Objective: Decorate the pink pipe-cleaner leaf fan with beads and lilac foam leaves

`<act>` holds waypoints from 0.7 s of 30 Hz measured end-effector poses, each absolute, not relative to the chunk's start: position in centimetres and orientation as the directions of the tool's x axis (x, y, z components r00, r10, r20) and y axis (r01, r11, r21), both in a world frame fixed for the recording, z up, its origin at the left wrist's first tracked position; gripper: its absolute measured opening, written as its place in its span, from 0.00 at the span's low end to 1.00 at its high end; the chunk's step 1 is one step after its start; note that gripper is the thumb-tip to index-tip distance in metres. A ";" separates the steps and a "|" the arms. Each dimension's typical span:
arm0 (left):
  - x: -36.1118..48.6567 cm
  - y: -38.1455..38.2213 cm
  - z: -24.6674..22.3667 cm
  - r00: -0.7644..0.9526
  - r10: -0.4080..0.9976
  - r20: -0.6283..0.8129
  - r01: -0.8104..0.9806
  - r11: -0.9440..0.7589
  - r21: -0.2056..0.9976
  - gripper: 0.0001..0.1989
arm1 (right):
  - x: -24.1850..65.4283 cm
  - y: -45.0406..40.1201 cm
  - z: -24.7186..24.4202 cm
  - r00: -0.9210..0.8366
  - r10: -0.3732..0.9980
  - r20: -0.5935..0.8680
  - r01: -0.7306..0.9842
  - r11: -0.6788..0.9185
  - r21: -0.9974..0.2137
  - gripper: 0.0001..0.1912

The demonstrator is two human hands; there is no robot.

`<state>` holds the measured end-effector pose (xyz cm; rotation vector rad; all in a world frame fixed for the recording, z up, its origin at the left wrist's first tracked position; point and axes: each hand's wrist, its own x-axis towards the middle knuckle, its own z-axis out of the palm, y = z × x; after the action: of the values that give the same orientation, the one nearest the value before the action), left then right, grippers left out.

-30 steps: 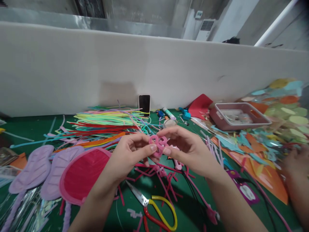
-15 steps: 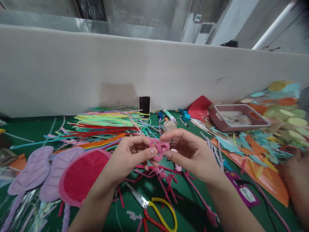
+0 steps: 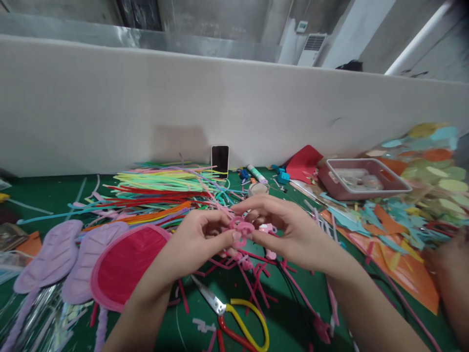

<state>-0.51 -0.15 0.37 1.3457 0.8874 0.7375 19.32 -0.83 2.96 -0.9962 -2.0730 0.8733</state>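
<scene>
A small pink piece of looped pipe cleaner is held between the fingertips of both hands above the middle of the table. My left hand pinches its left side between thumb and fingers. On the other side, my right hand is closed on its right edge. Beneath the hands lie several cut pink pipe cleaners, partly hidden by the fingers. Scissors with one yellow and one red handle lie in front, blades pointing up and left.
Pipe cleaners in many colours are heaped at the back left. A phone leans on the white partition. Purple and pink padded shapes lie left. A pink bin and paper scraps stand right, near another person's hand.
The looped pink piece has tilted between my fingers. My right forearm has swung outward to the right and now covers the purple object there. The scissors have not moved.
</scene>
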 end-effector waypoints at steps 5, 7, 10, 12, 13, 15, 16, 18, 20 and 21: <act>-0.7 -0.1 0.2 0.511 0.855 -0.094 0.176 0.003 0.984 0.09 | 19.5 -0.5 2.8 -0.551 0.792 0.262 0.437 0.542 -0.718 0.13; -0.5 -0.2 0.1 0.484 0.872 -0.070 0.188 -0.026 0.982 0.11 | 19.5 -0.4 2.7 -0.526 0.807 0.270 0.448 0.532 -0.718 0.12; -0.2 -0.2 0.1 0.471 0.882 -0.034 0.158 -0.047 0.986 0.12 | 19.7 -0.5 2.8 -0.477 0.831 0.285 0.456 0.512 -0.728 0.12; 0.0 -0.2 0.1 0.490 0.871 -0.040 0.136 -0.031 0.990 0.11 | 20.0 -0.6 2.9 -0.452 0.836 0.312 0.479 0.522 -0.706 0.08; 0.0 -0.2 0.1 0.496 0.867 -0.048 0.129 -0.019 0.991 0.11 | 20.1 -0.6 3.0 -0.435 0.845 0.311 0.498 0.514 -0.698 0.07; 0.1 -0.2 0.2 0.492 0.869 -0.055 0.120 -0.005 0.993 0.11 | 20.2 -0.8 3.1 -0.400 0.878 0.263 0.530 0.456 -0.715 0.06; 0.1 -0.2 0.2 0.486 0.872 -0.055 0.113 -0.001 0.994 0.11 | 20.3 -0.9 3.1 -0.387 0.892 0.233 0.535 0.423 -0.732 0.07; 0.1 -0.3 0.1 0.469 0.881 -0.057 0.095 0.014 0.995 0.11 | 20.3 -1.1 3.3 -0.385 0.898 0.211 0.527 0.402 -0.749 0.07; 0.2 -0.4 0.1 0.428 0.903 -0.032 0.097 -0.010 0.995 0.10 | 20.1 -1.2 3.5 -0.398 0.877 0.267 0.516 0.455 -0.726 0.07; 0.2 -0.5 0.1 0.400 0.917 -0.006 0.113 -0.042 0.993 0.09 | 20.0 -1.2 3.6 -0.406 0.859 0.312 0.513 0.497 -0.700 0.06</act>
<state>0.22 -0.47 0.11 1.4758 0.9727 0.8530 20.01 -1.21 3.63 -1.1217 -2.0810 0.6740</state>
